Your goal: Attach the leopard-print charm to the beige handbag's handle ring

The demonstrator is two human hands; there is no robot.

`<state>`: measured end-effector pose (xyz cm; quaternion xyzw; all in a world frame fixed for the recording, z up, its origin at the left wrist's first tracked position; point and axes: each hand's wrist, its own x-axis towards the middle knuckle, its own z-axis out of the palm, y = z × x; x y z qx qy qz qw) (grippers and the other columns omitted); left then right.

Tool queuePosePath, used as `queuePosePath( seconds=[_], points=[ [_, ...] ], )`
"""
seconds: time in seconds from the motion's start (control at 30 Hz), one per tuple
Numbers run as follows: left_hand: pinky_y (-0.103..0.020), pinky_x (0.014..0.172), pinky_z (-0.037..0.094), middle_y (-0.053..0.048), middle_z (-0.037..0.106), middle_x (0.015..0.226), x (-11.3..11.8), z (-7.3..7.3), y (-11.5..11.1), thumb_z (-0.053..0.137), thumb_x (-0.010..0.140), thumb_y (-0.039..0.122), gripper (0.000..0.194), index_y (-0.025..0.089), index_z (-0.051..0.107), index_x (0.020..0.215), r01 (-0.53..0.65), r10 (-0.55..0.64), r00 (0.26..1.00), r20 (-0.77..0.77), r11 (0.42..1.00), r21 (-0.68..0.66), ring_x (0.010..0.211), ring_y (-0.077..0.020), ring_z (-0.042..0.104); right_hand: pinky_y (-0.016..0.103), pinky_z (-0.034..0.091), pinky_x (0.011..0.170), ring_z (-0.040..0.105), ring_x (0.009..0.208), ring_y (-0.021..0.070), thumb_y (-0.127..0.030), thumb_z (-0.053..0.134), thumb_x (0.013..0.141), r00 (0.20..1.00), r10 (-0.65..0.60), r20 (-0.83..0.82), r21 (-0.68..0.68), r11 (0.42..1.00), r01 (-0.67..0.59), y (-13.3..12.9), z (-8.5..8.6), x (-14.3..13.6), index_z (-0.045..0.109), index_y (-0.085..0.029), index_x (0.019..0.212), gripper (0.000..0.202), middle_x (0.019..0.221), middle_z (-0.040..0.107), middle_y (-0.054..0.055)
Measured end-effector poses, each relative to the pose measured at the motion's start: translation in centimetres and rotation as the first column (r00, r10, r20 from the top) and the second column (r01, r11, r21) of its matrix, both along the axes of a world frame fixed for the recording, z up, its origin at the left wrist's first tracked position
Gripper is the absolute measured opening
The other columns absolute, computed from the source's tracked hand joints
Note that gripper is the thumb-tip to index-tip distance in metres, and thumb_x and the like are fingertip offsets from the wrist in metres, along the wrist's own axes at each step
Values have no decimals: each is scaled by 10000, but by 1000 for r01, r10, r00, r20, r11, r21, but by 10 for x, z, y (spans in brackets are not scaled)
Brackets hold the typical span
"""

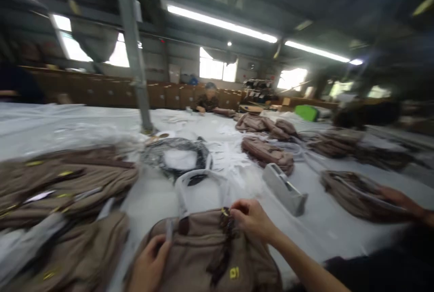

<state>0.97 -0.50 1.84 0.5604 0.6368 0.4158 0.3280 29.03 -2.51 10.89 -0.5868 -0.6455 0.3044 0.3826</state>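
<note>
A brown fabric handbag [200, 256] with dark brown trim lies before me on the white table, its handle [203, 179] wrapped in pale covering and standing up behind it. My left hand [151, 262] grips the bag's upper left side, thumb and finger curled beside a pale strip. At the top right corner, my right hand [252, 219] pinches the bag near a yellow fitting and a dark strap bunch [225, 233]. The exact piece between the fingertips is hidden. A small yellow plate [234, 273] shows on the bag's front.
More brown bags [68, 183] are piled at left. A black coil in clear wrap [176, 156] sits behind my bag, and a grey holder [285, 188] stands to the right. A co-worker's hand [396, 199] touches another bag [356, 192]. A grey post [134, 48] rises from the table.
</note>
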Motion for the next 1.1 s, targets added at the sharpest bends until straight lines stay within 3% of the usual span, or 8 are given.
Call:
queuePosePath(
  seconds=[0.1,0.23,0.37,0.5,0.83,1.1],
  points=[
    [-256,675,488,18,654,749,-16,-5,-5,531,763,454,270,206,626,811,108,-106,976,191,994,2,759,-198,614,193,407,609,582,666,134,-211,593,791,947,321,-7,46,946,-320,18,12,-69,697,-163,777,115,710,673,-7],
    [-268,703,464,-3,642,776,-7,2,-8,507,781,424,249,197,606,818,113,-121,960,252,993,45,771,-201,597,180,396,594,579,664,129,-153,591,768,866,497,54,30,866,-499,34,1,-124,714,-155,788,124,713,677,-8],
    [-252,685,446,1,634,767,-3,8,-12,490,797,407,238,198,603,808,112,-118,960,254,993,40,763,-189,585,179,375,549,558,600,122,-156,599,748,867,468,171,-47,883,-467,47,-24,-141,724,-148,773,128,664,672,0],
    [-242,662,436,10,614,757,-5,3,-11,474,810,419,244,205,591,810,106,-106,954,279,994,15,749,-184,573,192,368,548,569,597,133,-161,592,732,878,432,207,-74,902,-426,52,-37,-146,725,-157,735,133,648,674,12],
    [-245,672,438,1,612,759,-4,-3,-8,476,815,413,232,204,574,795,97,-97,949,300,995,14,753,-186,572,182,302,448,492,499,110,-167,587,677,924,329,194,-177,938,-297,59,-36,-150,696,-122,619,131,503,575,-8],
    [-238,708,445,8,628,786,-5,-2,-9,473,797,377,204,207,586,811,127,-127,938,323,992,22,783,-179,586,161,244,426,396,477,70,-114,539,691,929,366,62,-182,919,-350,56,-38,-151,642,-115,615,128,499,477,-53]
  ],
)
